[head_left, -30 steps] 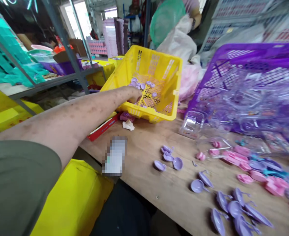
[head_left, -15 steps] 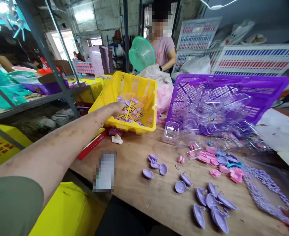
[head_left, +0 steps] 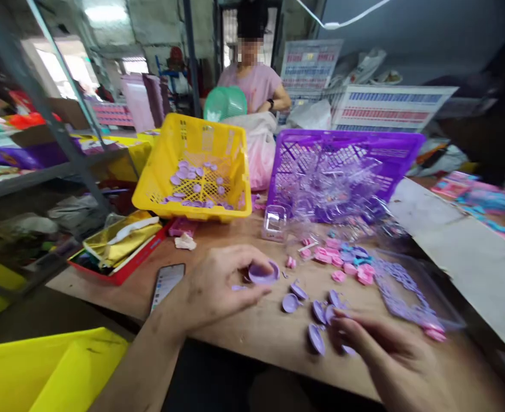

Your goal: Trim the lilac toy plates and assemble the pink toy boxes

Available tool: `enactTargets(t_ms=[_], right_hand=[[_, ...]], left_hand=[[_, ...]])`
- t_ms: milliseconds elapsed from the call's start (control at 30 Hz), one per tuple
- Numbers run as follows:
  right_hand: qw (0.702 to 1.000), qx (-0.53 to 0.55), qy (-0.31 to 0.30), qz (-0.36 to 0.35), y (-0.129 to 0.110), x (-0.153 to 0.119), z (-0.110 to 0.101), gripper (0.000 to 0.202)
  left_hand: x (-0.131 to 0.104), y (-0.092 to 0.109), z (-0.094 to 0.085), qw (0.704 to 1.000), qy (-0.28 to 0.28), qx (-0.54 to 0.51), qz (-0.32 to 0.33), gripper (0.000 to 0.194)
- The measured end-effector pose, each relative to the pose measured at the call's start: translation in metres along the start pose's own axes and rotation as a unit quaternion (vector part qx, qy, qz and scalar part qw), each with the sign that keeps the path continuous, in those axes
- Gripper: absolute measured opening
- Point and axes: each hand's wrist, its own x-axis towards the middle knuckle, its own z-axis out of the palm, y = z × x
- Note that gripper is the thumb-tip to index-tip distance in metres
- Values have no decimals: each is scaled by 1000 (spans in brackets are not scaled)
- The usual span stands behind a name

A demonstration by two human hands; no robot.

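My left hand (head_left: 224,280) is over the middle of the wooden table, thumb and fingers curled around a shallow purple toy pan (head_left: 263,274). Another purple piece (head_left: 238,287) lies partly hidden behind that hand. On the right, my right hand (head_left: 389,349) has its thumb and forefinger pinched at the edge of a purple toy pan (head_left: 330,315); blur softens the fingertips. Around it lie several more purple toy pans, one a long oval pan (head_left: 316,340) and another a round pan (head_left: 290,303). The yellow basket (head_left: 192,212) at the back holds several small purple pieces.
A purple basket (head_left: 406,140) of clear plastic packs leans at the back right. Pink toy pieces (head_left: 323,254) and a purple chain (head_left: 400,312) on a clear tray lie before it. A phone (head_left: 166,280) and a red box (head_left: 121,277) are left. A co-worker (head_left: 252,86) stands behind.
My left hand has come back from the yellow basket to the table and now holds a purple toy pan. My right hand has moved left to the pans. The view has shifted right.
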Motion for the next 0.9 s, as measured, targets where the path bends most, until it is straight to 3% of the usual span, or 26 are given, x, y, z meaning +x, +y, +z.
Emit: enactTargets(t_ms=[67, 167, 333, 700, 900], right_hand=[[995, 84, -38, 37, -9, -16, 21, 37], [976, 186, -49, 97, -23, -37, 39, 24], [954, 233, -100, 158, -44, -59, 38, 27], [962, 210, -112, 134, -54, -69, 36, 23], [986, 79, -136, 61, -45, -72, 24, 29]], left_hand=[[-25, 10, 19, 1000, -16, 5, 27, 19], [-45, 17, 31, 994, -16, 17, 103, 21], [-53, 29, 31, 989, -31, 23, 142, 19], [-57, 38, 41, 986, -65, 15, 155, 17], [-60, 39, 47, 982, -102, 62, 147, 5]])
